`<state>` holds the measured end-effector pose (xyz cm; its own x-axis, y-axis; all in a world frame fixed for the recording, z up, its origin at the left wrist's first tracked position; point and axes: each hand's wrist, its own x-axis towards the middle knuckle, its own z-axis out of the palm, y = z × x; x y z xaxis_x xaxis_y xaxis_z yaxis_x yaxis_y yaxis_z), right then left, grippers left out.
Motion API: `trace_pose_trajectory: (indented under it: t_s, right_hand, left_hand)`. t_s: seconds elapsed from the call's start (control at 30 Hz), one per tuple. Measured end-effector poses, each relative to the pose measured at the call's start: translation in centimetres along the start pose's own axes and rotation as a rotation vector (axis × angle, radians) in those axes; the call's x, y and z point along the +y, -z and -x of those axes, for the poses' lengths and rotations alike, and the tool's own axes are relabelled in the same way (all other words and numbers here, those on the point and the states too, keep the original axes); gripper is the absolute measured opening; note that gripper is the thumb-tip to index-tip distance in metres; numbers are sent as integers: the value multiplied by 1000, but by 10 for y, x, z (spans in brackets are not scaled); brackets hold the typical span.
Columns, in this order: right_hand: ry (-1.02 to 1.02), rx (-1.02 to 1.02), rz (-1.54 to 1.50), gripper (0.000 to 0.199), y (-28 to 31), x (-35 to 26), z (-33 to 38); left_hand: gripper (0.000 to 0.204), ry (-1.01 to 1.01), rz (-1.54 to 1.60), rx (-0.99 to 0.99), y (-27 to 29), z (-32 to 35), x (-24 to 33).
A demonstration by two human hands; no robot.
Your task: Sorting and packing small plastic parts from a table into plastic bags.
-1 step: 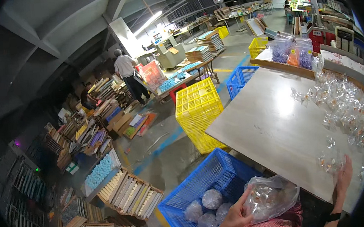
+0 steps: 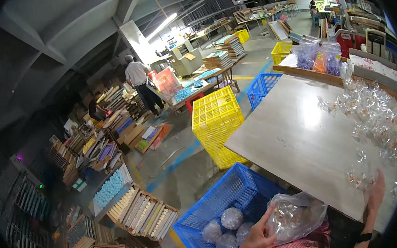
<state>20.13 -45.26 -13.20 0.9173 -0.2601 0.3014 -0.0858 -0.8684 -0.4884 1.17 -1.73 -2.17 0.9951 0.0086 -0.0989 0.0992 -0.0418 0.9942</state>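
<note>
My left hand [image 2: 257,238] is closed on the rim of a clear plastic bag [image 2: 296,214], which bulges with small packets showing brownish bits. This bag sits over my lap, between the blue crate [image 2: 209,196] and the table edge. At the table's right side, my right hand [image 2: 376,192] lies edge-on with its fingers stretched out, beside a few small clear packets [image 2: 360,179]. Whether it touches them I cannot tell. Farther up, a large heap of similar clear packets [image 2: 379,113] spreads along the right side of the grey table [image 2: 284,130].
Several round filled clear bags [image 2: 232,218] lie in the blue crate. Yellow crates [image 2: 217,122] stand beyond it, left of the table. A shallow box [image 2: 312,77] with bags of purple and orange pieces sits at the table's far end. A person [image 2: 138,79] stands in the background.
</note>
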Motion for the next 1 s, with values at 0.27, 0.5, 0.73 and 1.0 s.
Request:
trace_pose_trajectory:
  t_s: [0.27, 0.5, 0.73, 1.0]
  right_hand:
    - [54, 209, -126, 56, -22, 43, 3]
    - [-98, 96, 106, 45, 2, 4, 15]
    - [-33, 134, 237, 44, -10, 13, 19]
    - [43, 170, 57, 48, -21, 36, 10]
  left_hand:
    - [87, 11, -168, 118, -1, -2, -13]
    - [86, -24, -127, 86, -3, 2, 0]
    - [86, -49, -104, 88, -3, 3, -3]
    - [84, 55, -102, 120, -7, 3, 14]
